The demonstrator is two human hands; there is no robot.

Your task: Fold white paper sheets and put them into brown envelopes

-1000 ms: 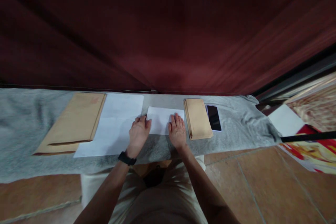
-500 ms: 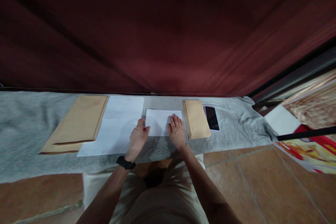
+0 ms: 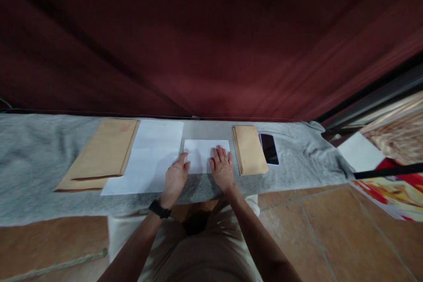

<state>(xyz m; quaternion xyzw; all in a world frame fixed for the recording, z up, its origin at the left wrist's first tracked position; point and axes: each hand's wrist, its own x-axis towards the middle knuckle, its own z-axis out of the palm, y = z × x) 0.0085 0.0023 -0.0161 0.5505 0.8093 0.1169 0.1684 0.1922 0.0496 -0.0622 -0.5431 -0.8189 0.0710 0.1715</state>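
Head view: both hands rest on a small folded white sheet lying on the grey cloth that covers the work surface, about midway along it and nearer its far edge than its near edge. The right hand lies flat with fingers spread, pressing down on the sheet's right half. The left hand, with a black watch on its wrist, sits at the sheet's near left corner, thumb and forefinger touching the paper's edge; whether they pinch it or only press cannot be told. Neither hand lifts anything.

Judging by how things lie, the sheet already looks folded down to a compact rectangle and is being flattened or creased; it is not yet inside any envelope. To its left lies a stack of larger white paper, unfolded, just beside the left hand, and further left large brown envelopes. Just right of the sheet sits a pile of small brown envelopes, and beside that a dark phone.

Room is tight sideways: the sheet sits between the paper stack and the small envelopes, with narrow strips of cloth either side. The far edge meets a dark red curtain. Toward the near edge, bare cloth gives the hands some space before it drops to the tiled floor.
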